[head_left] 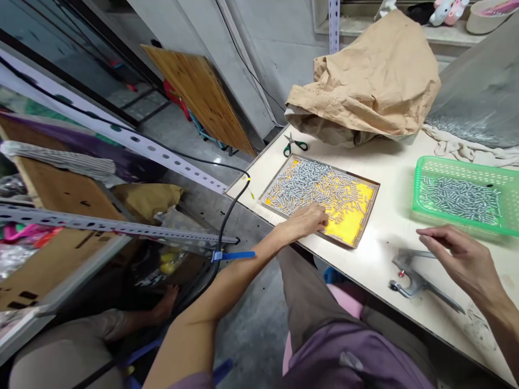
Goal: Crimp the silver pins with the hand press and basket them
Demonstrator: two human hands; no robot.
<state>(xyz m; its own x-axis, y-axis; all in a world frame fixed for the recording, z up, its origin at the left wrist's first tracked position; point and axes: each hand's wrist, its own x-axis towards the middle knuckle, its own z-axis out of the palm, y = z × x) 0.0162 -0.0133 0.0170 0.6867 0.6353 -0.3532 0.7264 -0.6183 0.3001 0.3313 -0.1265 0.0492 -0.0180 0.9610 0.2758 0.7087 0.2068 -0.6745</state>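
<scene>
Head cam, left to right: green-handled scissors [292, 145] lie at the tray's 11 o'clock, and the left hand [307, 220] is at about 7 on the tray [368, 214], fingers curled down at the silver pins [300, 181], can't tell if it's pinching any. Crumpled paper bag [373, 81] at 1 o'clock, then a metal tool [414, 276] around 4, the right hand [464, 254] beside it, thumb and fingers close together, contents unclear, plus a green basket [454, 167] of similar pins near 3.
</scene>
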